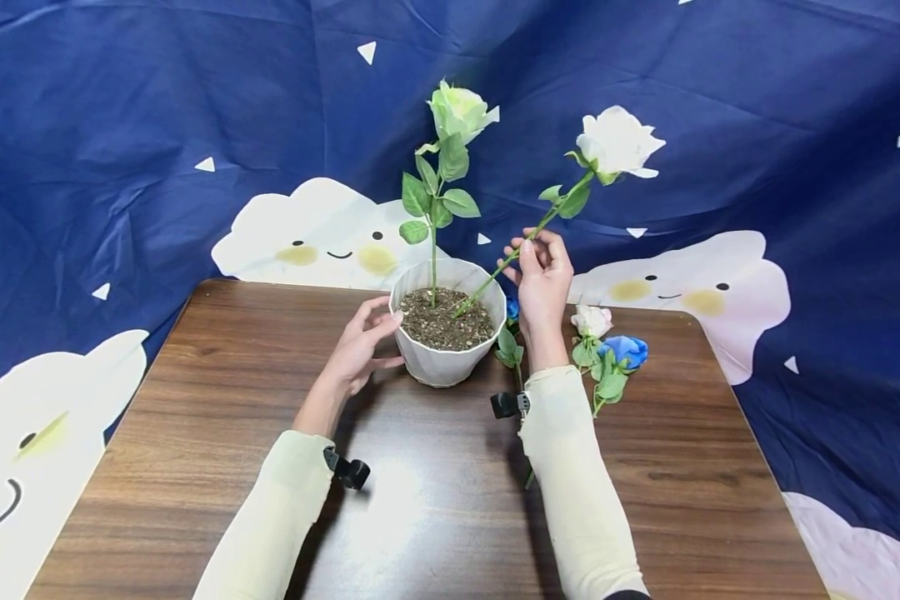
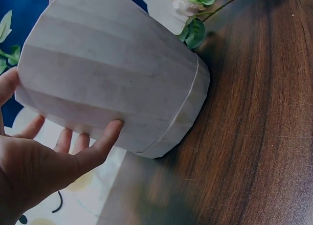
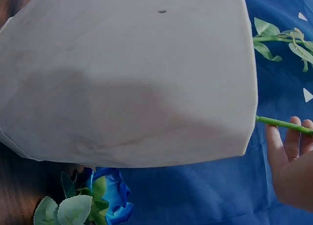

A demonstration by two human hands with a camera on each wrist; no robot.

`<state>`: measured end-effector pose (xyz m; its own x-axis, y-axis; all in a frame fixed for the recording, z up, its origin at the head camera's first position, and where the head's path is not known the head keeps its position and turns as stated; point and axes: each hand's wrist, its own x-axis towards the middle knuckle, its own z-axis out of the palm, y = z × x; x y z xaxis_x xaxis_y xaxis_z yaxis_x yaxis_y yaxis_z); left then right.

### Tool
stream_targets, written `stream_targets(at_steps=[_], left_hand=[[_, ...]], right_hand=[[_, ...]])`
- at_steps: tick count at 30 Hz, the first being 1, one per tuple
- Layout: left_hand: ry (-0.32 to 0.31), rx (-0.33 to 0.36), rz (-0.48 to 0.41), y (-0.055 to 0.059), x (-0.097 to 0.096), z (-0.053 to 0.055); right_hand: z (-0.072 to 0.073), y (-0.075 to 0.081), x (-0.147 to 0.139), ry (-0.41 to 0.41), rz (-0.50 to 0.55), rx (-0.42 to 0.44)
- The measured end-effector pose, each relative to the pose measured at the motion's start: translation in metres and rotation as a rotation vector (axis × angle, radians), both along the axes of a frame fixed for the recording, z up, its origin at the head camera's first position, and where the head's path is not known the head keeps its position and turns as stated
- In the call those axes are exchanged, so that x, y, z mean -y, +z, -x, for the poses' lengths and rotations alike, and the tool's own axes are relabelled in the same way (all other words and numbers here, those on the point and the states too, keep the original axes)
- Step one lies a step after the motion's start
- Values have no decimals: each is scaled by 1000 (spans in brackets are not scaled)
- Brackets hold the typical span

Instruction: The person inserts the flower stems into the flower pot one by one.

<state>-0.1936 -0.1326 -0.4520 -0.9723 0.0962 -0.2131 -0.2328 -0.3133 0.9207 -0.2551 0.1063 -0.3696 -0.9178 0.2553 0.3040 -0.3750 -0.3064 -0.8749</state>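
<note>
A white faceted flowerpot (image 1: 446, 364) filled with brown soil (image 1: 447, 331) stands near the table's back edge. My left hand (image 1: 360, 343) steadies its left side, fingers spread against the wall and thumb at the rim. My right hand (image 1: 543, 275) pinches the green stem of a white rose (image 1: 621, 143) between thumb and fingers, over the pot's right rim. This rose leans right, its lower stem end at the soil. A pale green rose (image 1: 459, 112) rises upright from the soil; its leaves (image 3: 268, 44) show in the right wrist view.
Right of the pot lie a pale pink rose (image 1: 592, 320) and a blue rose (image 1: 624, 352) on the brown table (image 1: 420, 508). Another blue rose (image 3: 111, 194) lies beside the pot, partly behind my right arm. A blue cloud-print cloth (image 1: 270, 92) hangs behind the table.
</note>
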Motion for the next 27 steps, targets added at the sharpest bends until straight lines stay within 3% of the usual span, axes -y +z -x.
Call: stream_targets(at_steps=[11, 27], left_hand=[[3, 1, -1, 1, -1, 0], [-1, -9, 2, 0, 0, 0]], right_hand=[[2, 3, 8, -29, -193, 30], [14, -3, 19, 56, -336, -20]])
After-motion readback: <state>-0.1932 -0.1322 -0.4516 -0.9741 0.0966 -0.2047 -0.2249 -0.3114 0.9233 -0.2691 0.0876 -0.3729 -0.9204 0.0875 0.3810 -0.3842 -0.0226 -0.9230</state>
